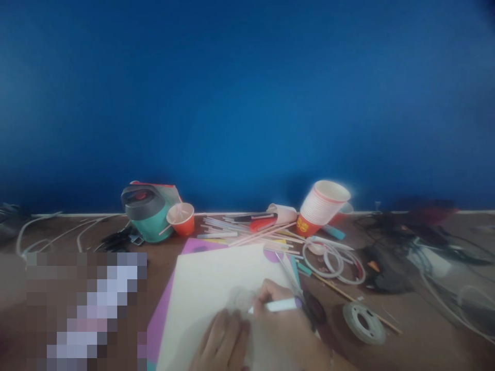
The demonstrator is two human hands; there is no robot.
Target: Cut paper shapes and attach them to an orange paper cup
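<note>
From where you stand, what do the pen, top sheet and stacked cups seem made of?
The pen in the right hand: probably plastic, judging by its smooth white barrel. The top sheet: likely paper, pale and matt, lying flat with straight edges. The stacked cups: perhaps paper, from the white rims and printed side; blur leaves their finish open.

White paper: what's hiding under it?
Under the white paper, a purple sheet peeks out at left, plus a teal bit at bottom left. The middle underneath is covered.
</note>
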